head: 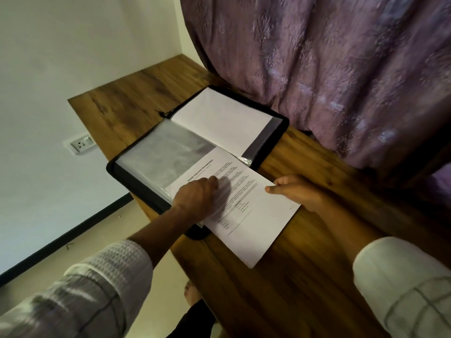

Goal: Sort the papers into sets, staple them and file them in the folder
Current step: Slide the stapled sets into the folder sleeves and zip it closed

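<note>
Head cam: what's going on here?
A person is at a wooden desk with a black zip folder lying open. The right hand pinches the edge of a printed sheet, which lies partly over the folder's near clear sleeve and partly on the desk. The left hand is on the sheet near its heading; pressing or pinching, I can't tell. A blank white sheet fills the far sleeve. No stapler is in view.

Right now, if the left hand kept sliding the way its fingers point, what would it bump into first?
It rests on the printed paper. Going on, the left hand would cross that sheet and probably reach the clear sleeve edge of the folder first. Depth is hard to judge.
</note>
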